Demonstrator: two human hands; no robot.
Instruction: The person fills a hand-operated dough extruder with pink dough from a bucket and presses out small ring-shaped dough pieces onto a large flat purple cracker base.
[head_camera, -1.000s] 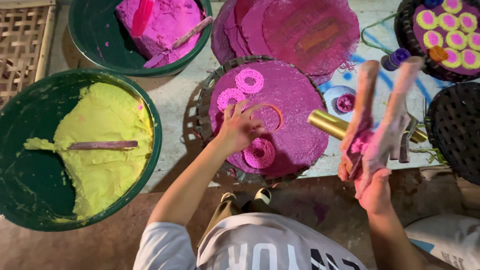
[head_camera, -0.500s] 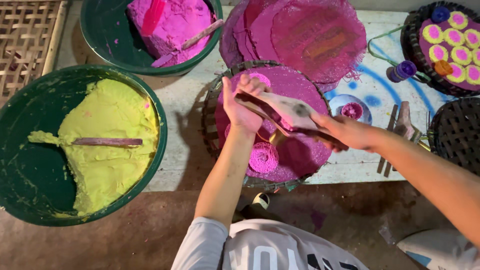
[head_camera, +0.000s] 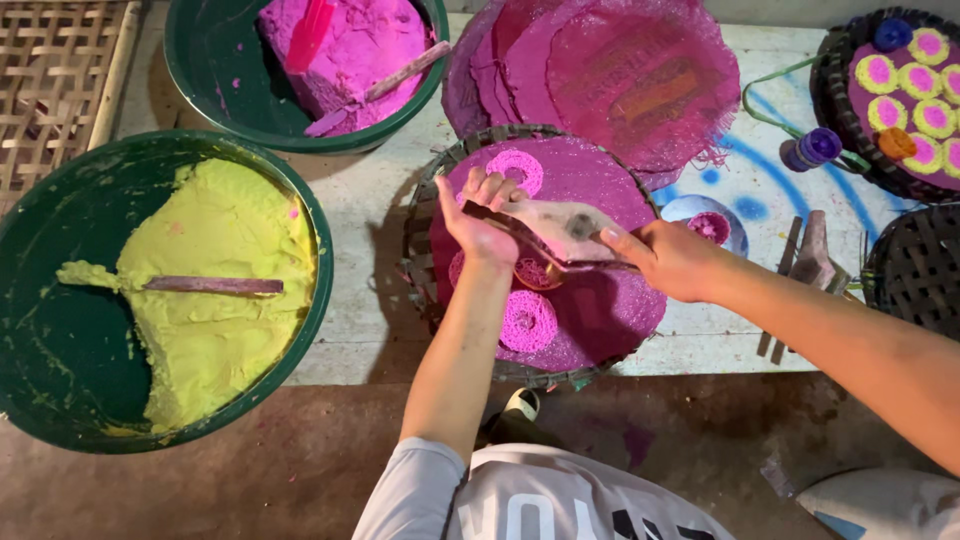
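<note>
Pink-stained, the flat wooden paddle (head_camera: 565, 228) lies across the round purple tray (head_camera: 600, 310) at the centre. The right hand (head_camera: 665, 260) grips its 3 o'clock end; the left hand (head_camera: 480, 222) curls around the 9 o'clock end. Pink rings (head_camera: 527, 320) lie beneath.

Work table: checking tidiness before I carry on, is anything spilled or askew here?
Yes. Blue stains and streaks mark the white table top beside the small bowl, like spilled dye. A pink smear also shows on the brown floor below. The stacked pink mats lie unevenly with frayed edges.
</note>
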